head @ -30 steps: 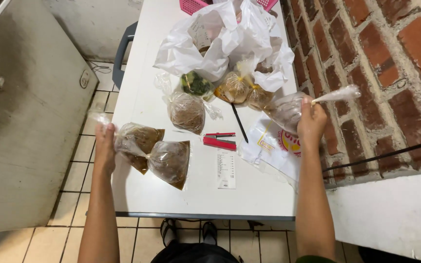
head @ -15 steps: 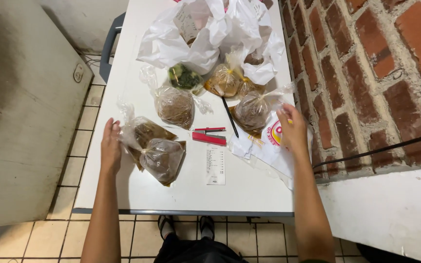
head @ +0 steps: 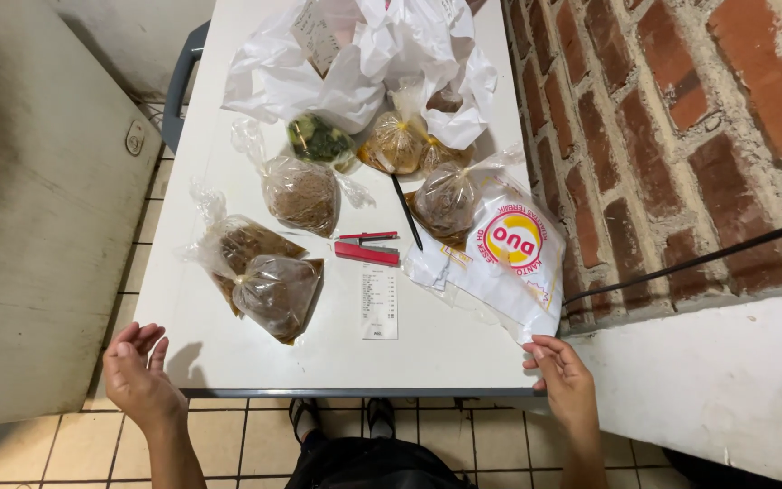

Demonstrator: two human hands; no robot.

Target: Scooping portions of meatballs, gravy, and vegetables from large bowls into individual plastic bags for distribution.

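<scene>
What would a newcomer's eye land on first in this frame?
Probably the tied clear bags of brown food spread over the white table, with crumpled white plastic bags heaped at its far end. Next, the red stapler near the table's middle, beside a paper receipt. Both hands are empty at the near edge: the left hand open off the left corner, the right hand by a flat printed plastic bag.

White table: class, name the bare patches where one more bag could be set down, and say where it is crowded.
Bare: the near edge of the table below the brown bags and receipt, and its left strip. Crowded: the far end, under the white plastic bags and tied food bags.
</scene>
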